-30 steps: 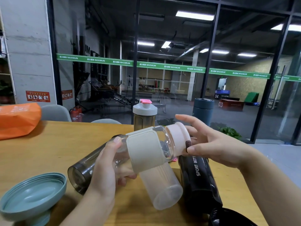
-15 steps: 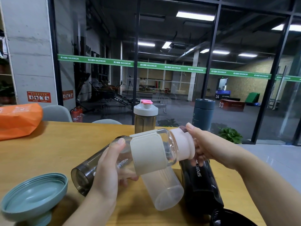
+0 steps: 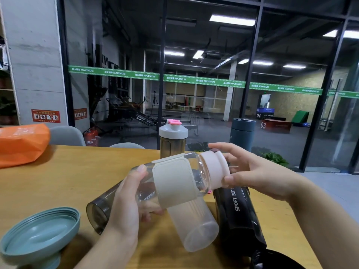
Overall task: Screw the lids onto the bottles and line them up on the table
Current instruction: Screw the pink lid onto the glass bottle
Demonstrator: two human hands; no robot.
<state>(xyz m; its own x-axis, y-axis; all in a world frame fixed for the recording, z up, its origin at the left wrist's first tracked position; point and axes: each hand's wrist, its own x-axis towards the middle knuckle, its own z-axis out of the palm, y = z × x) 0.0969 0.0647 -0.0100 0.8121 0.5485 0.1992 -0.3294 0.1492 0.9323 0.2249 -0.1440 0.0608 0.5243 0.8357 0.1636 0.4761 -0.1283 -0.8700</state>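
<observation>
Wooden table (image 3: 58, 177), yellow-tan top, fills the lower frame. Orange bag (image 3: 21, 144) lies at its far left edge, crumpled, with pale print on the upper face. Two grey chair backs behind the far table edge: one (image 3: 66, 135) just right of the bag, one (image 3: 127, 145) nearer the middle, only its top showing. Red fire extinguisher (image 3: 91, 138) stands on the floor between them, beside a concrete pillar (image 3: 35, 61) carrying a red-and-white notice (image 3: 45, 115). Glass wall with black frames (image 3: 250, 74) spans the background; green banner strip (image 3: 204, 81) reading MAXIMUM runs across it. Green potted plant (image 3: 274, 158) sits low at right.
</observation>
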